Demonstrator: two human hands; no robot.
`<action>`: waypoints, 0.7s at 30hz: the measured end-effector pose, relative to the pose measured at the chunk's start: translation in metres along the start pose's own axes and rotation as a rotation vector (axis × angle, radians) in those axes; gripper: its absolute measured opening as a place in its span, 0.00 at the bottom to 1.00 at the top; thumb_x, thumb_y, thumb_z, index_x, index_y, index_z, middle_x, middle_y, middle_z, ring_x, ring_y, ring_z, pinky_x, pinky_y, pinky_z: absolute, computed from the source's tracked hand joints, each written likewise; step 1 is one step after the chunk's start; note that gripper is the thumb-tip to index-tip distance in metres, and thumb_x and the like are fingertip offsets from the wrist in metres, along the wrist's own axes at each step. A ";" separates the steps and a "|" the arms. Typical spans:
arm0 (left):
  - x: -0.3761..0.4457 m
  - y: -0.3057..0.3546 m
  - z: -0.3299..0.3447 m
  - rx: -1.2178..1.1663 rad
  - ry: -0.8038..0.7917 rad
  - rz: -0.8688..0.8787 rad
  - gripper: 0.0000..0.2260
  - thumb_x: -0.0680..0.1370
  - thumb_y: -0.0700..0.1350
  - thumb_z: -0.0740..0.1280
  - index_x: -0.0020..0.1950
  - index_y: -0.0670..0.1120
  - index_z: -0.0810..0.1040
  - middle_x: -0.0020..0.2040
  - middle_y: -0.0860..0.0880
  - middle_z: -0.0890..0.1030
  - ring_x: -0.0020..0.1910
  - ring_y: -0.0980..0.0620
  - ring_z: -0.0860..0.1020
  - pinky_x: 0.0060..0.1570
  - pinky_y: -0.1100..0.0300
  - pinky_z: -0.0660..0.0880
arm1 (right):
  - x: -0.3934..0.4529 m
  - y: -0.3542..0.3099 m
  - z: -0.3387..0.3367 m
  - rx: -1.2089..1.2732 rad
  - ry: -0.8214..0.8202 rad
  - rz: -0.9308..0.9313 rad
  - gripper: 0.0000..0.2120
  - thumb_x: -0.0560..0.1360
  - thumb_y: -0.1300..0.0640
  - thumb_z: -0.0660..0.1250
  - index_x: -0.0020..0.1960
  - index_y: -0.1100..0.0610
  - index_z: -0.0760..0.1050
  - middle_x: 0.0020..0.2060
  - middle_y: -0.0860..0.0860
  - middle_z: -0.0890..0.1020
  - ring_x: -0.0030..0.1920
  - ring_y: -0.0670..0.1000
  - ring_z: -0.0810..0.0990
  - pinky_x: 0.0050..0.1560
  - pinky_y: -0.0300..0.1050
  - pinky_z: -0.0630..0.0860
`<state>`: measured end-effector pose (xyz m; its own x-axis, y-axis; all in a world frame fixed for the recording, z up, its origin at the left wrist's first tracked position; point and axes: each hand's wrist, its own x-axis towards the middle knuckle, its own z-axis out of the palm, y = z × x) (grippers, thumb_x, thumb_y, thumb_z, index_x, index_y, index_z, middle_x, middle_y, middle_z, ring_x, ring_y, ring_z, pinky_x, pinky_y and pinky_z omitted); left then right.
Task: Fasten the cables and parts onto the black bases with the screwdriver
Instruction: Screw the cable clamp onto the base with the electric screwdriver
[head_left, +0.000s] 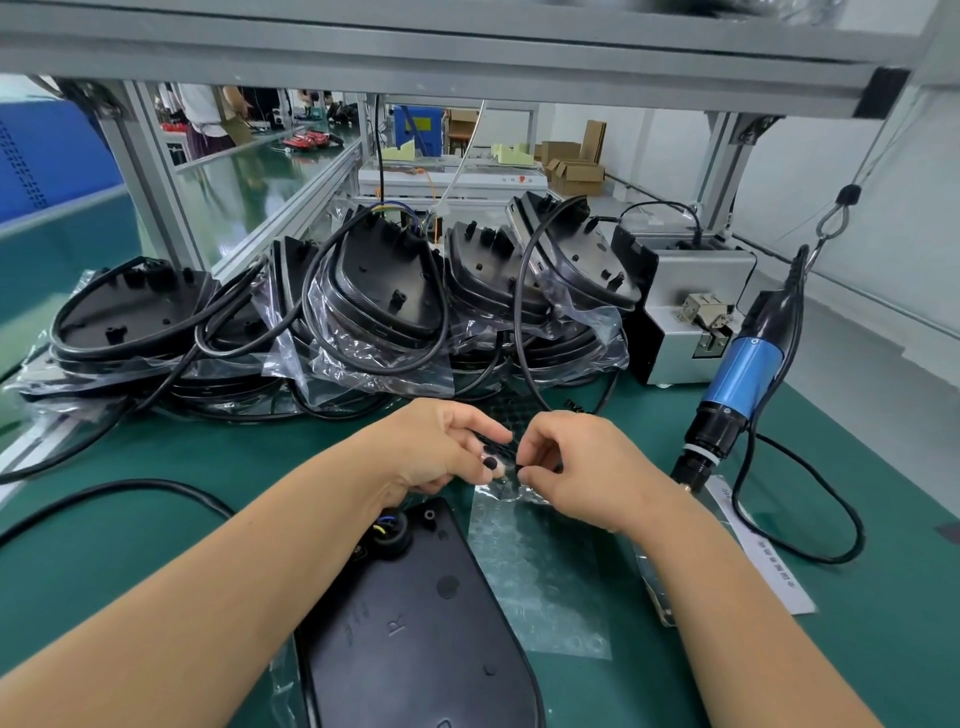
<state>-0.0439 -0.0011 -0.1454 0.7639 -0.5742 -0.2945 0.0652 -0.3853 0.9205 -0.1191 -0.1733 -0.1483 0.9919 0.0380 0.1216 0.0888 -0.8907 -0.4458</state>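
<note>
Pinching small black part (511, 451) between both hands' fingers (527, 475) | above black base (415, 623)

Bare forearms, no sleeves; hands (511, 457) ungloved, dark-painted nails.

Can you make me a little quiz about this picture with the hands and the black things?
1. True or false: the blue screwdriver is in the right hand.
2. Which letter is moulded on the black base nearest the person? A) L B) R C) T
3. Fill in: the left hand and the right hand pinch a small black part above a clear ____ sheet.

Key: 1 false, it hangs at the right, untouched. 2 B. 3 plastic.
</note>
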 end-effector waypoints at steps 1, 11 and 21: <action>0.000 0.000 0.000 -0.001 0.003 -0.004 0.17 0.70 0.27 0.70 0.52 0.46 0.82 0.29 0.53 0.78 0.24 0.56 0.61 0.22 0.66 0.54 | 0.000 0.000 0.000 0.002 0.001 0.000 0.11 0.73 0.54 0.72 0.38 0.43 0.71 0.41 0.41 0.78 0.44 0.43 0.78 0.50 0.47 0.78; 0.000 -0.001 -0.001 0.025 0.025 -0.031 0.16 0.70 0.28 0.71 0.51 0.46 0.82 0.37 0.47 0.79 0.25 0.56 0.64 0.22 0.66 0.57 | -0.001 0.000 0.000 0.015 0.047 -0.014 0.06 0.73 0.53 0.68 0.39 0.45 0.76 0.37 0.40 0.80 0.42 0.41 0.78 0.48 0.47 0.78; -0.013 0.014 -0.008 0.507 0.203 0.162 0.16 0.71 0.43 0.76 0.56 0.53 0.79 0.42 0.52 0.84 0.28 0.58 0.77 0.36 0.64 0.76 | -0.017 -0.021 -0.024 0.632 -0.018 0.037 0.07 0.74 0.61 0.72 0.38 0.52 0.81 0.31 0.45 0.81 0.34 0.43 0.79 0.42 0.37 0.80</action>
<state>-0.0478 0.0071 -0.1264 0.8501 -0.5234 -0.0582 -0.3409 -0.6311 0.6968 -0.1396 -0.1663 -0.1198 0.9962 0.0247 0.0834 0.0856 -0.4526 -0.8876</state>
